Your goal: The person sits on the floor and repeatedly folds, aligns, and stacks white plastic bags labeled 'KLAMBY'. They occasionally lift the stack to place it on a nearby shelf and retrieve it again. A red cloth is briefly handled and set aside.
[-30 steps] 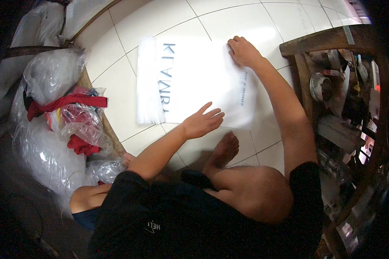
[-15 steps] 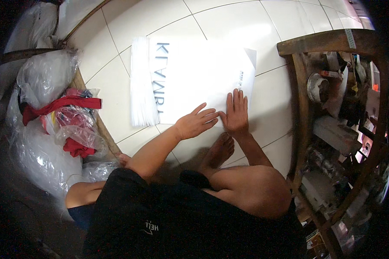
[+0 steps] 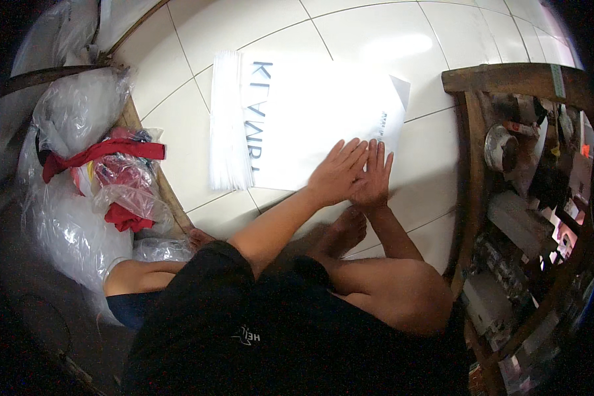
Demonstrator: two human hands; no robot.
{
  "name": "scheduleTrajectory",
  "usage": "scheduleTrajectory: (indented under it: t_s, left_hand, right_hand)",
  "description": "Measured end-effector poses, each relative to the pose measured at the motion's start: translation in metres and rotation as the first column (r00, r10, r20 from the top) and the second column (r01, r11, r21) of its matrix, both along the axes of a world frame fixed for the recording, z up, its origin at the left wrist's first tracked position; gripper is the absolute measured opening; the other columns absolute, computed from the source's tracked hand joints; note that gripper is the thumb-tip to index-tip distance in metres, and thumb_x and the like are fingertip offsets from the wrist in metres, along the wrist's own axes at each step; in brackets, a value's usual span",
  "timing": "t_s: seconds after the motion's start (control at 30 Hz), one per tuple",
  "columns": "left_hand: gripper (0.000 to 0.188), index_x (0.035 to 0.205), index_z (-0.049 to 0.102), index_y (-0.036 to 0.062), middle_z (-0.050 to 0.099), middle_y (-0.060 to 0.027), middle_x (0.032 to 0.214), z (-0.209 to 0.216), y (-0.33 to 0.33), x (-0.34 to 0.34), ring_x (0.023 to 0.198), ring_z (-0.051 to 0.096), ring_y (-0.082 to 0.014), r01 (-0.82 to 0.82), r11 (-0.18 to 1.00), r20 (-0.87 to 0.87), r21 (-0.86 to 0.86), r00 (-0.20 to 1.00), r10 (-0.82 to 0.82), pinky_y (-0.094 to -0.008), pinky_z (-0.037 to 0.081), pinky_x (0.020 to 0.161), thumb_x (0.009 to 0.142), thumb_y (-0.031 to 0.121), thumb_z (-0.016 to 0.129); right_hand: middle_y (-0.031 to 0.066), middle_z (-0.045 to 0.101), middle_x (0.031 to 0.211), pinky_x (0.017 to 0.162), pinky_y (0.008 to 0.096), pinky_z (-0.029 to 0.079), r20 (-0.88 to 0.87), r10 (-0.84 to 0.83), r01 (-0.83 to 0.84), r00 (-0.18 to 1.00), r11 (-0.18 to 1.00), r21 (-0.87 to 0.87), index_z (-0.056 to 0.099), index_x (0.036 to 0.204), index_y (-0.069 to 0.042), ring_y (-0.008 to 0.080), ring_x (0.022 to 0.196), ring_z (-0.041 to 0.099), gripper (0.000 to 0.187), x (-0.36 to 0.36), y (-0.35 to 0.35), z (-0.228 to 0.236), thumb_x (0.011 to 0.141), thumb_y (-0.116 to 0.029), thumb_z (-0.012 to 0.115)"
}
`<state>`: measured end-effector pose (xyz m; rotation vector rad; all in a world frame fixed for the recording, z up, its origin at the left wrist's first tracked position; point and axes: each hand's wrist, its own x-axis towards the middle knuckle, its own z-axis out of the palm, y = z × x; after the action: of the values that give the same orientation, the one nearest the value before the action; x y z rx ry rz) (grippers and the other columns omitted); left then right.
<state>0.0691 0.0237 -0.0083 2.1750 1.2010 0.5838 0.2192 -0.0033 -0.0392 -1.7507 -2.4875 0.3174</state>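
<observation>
White sheet stack (image 3: 310, 119), dark lettering, layered left edge, greyish right corner

At twelve o'clock, the sheet (image 3: 317, 112) is bright white, with dark blue lettering (image 3: 253, 146) along its nine o'clock side and a grey corner (image 3: 400, 92) at one. The floor tiles (image 3: 270, 39) are cream, gridded with dark lines. Toward nine, a red cloth (image 3: 112, 155) crosses clear, silvery plastic (image 3: 79, 231). The wooden frame (image 3: 508, 76) at two is brown; the clutter (image 3: 516, 221) beyond looks mostly grey, though dimness blurs it. At six, the shirt (image 3: 198, 330) is black with a small white print (image 3: 246, 336).
</observation>
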Motion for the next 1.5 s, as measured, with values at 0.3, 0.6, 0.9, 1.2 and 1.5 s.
scheduleTrajectory:
  t_s: [0.3,0.6,0.9,1.2,1.5]
  left_hand:
    - [0.078,0.147,0.029,-0.0064,0.024,-0.0246,0.156,-0.015,-0.022,-0.138,0.146,0.021,-0.0364,-0.496,0.868,-0.435,0.004,0.781,0.449,-0.0487,0.019,0.119,0.091,0.038,0.06]
    - [0.08,0.149,0.02,-0.0077,0.019,-0.0259,0.157,-0.001,-0.018,-0.156,0.145,0.021,-0.0394,-0.495,0.868,-0.391,-0.033,0.806,0.445,-0.0447,0.022,0.119,0.092,0.035,0.057]
    - [0.079,0.146,0.022,-0.0117,0.018,-0.0317,0.155,0.007,-0.013,-0.153,0.143,0.02,-0.0452,-0.474,0.879,-0.378,-0.043,0.822,0.425,-0.048,0.02,0.119,0.09,0.029,0.059]
    - [0.069,0.142,0.035,-0.0058,0.031,-0.0263,0.151,0.005,0.093,-0.023,0.142,0.026,-0.0424,-0.338,0.94,0.049,-0.044,0.939,0.34,-0.0513,0.021,0.117,0.087,0.023,0.064]
    - [0.082,0.146,0.03,-0.0079,0.027,-0.0259,0.154,-0.012,0.125,-0.071,0.146,0.022,-0.0376,-0.302,0.953,-0.333,0.035,0.895,0.296,-0.0494,0.015,0.12,0.088,0.041,0.063]
  right_hand:
    - [0.0312,0.022,0.154,0.112,0.0677,0.016,-0.033,0.042,-0.042,0.999,0.999,-0.004,0.038,0.148,-0.01,0.0491,0.143,0.021,0.077,-0.003,0.0,0.02,0.086,-0.048,0.062]
    - [0.0316,0.028,0.15,0.113,0.0649,0.016,0.053,0.038,-0.027,0.998,0.983,-0.183,0.042,0.143,-0.004,0.0473,0.14,0.026,0.068,-0.009,0.037,0.059,0.089,-0.041,0.062]
    - [0.033,0.031,0.148,0.115,0.0552,0.023,-0.049,0.158,-0.149,0.986,0.978,0.144,0.039,0.143,0.002,0.0466,0.14,0.028,0.079,0.006,0.163,0.024,0.086,-0.044,0.068]
    - [0.0317,0.027,0.151,0.115,0.06,0.02,-0.112,0.178,-0.171,0.978,0.983,0.07,0.042,0.144,-0.005,0.0483,0.141,0.026,0.081,0.005,0.162,0.027,0.079,-0.043,0.072]
    - [0.0305,0.023,0.153,0.114,0.0604,0.019,-0.091,0.161,-0.159,0.983,0.987,0.029,0.041,0.147,-0.014,0.0479,0.142,0.023,0.083,0.006,0.162,0.027,0.081,-0.057,0.067]
